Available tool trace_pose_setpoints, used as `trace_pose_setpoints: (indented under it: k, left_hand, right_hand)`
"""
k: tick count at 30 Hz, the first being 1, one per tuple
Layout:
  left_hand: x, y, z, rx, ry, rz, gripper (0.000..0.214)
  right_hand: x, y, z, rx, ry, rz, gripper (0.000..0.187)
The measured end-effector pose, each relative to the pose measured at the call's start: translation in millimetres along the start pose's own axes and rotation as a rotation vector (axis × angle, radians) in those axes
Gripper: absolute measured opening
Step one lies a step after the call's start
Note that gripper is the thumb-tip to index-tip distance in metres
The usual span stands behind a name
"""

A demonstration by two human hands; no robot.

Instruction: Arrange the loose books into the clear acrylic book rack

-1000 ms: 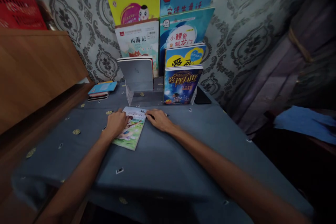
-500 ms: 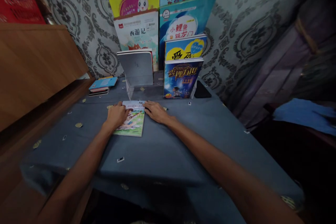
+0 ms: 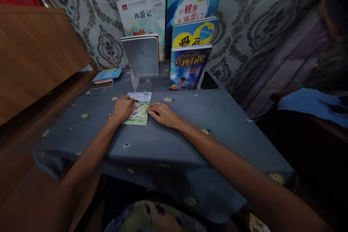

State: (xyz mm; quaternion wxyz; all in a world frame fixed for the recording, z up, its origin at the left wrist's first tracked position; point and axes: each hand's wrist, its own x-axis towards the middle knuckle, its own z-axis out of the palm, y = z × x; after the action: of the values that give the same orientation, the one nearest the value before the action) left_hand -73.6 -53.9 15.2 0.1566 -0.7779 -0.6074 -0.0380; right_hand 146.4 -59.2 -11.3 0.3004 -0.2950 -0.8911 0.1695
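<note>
A thin paperback book [image 3: 141, 116] with a green and pale-blue illustrated cover lies flat on the cloth-covered table. My left hand [image 3: 124, 108] covers its left side, fingers bent over the edge and thumb on the cover. At the right edge my right hand [image 3: 162, 114] grips with thumb and fingertips close together. Just behind the book stands a clear stand [image 3: 138, 84] bearing a book with a plain grey back [image 3: 143, 58]. To its right, a blue book with gold lettering [image 3: 187, 67] is upright in front of a blue and yellow book [image 3: 191, 34].
Taller books, one white [image 3: 144, 11] and one teal [image 3: 195, 0], stand against the patterned wall. A small stack of books [image 3: 106, 76] lies at the back left beside a wooden cabinet [image 3: 35, 50]. A black flat object [image 3: 208, 80] rests at the back right. Blue cloth [image 3: 312, 105] hangs far right.
My right hand has slid from the book's upper right corner down along its right edge. My left hand stays on the left side. The view has tilted downward.
</note>
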Motion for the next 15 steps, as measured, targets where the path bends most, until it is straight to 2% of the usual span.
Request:
trace_pose_setpoints:
  k: [7,11,15]
  left_hand:
    - [-57.4,15.0,-6.6,-0.284,0.181,0.342,0.026]
    - [-83.0,16.3,-8.8,-0.356,0.253,0.406,0.027]
    - [-86.7,14.0,-5.6,-0.312,0.249,0.420,0.029]
  right_hand:
    - [-6.5,-27.7,-4.5,0.239,0.000,0.022,0.032]
    - [-4.0,-28.3,-2.4,0.287,-0.004,0.034,0.032]
    - [-2.7,-25.4,-1.4,0.290,0.002,0.039,0.034]
